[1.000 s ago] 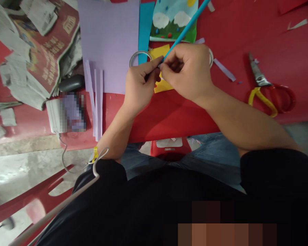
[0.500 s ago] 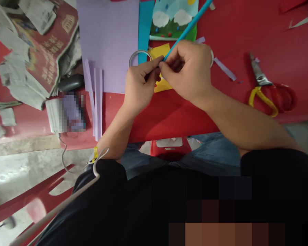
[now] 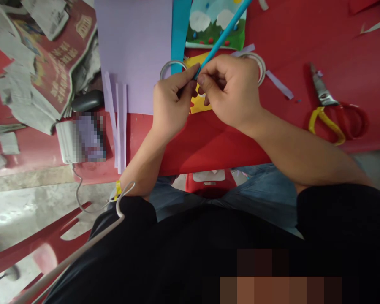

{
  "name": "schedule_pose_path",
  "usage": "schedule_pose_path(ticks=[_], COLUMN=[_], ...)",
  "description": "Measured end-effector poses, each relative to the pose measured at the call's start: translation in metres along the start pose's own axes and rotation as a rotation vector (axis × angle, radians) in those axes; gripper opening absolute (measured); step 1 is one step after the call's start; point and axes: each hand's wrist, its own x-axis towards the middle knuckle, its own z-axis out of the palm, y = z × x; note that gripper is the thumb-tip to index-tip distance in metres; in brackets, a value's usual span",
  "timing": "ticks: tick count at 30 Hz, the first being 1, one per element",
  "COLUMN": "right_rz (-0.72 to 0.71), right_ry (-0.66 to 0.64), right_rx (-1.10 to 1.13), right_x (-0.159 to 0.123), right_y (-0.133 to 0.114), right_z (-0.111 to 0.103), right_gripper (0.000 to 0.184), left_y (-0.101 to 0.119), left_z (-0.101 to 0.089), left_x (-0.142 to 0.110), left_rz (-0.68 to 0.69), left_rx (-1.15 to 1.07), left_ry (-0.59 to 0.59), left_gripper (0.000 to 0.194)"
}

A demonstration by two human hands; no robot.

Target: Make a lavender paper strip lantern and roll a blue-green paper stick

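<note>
Both my hands meet over the red table. My left hand and my right hand pinch the near end of a long thin blue paper strip, which slants up and to the right over a cloud-and-grass paper collage. A yellow paper piece lies under my fingers. One tape ring sits just beyond my left hand. A second tape ring shows behind my right hand.
A lilac sheet with cut lilac strips lies left of my hands. Newspapers, a dark object and a white device with a cable sit at the left. Red-and-yellow scissors lie at the right.
My hands stay pinched on the blue strip and have shifted very little. The fingertips have worked slightly along its end and the strip leans a little further left.
</note>
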Motion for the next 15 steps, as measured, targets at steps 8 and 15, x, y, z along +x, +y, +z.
schedule_pose_path(ticks=[8,15], right_rz=[-0.072,-0.183], right_ry=[0.041,0.088], right_rx=[-0.047,-0.146], right_x=[-0.001,0.002], right_y=[-0.002,-0.008], right_z=[0.002,-0.002], right_gripper=[0.023,0.004], left_y=[-0.016,-0.025], left_z=[-0.003,-0.002], left_x=[0.011,0.018], left_rz=[0.075,0.103], left_rx=[-0.037,-0.14], left_ry=[0.044,0.049], left_gripper=[0.029,0.024])
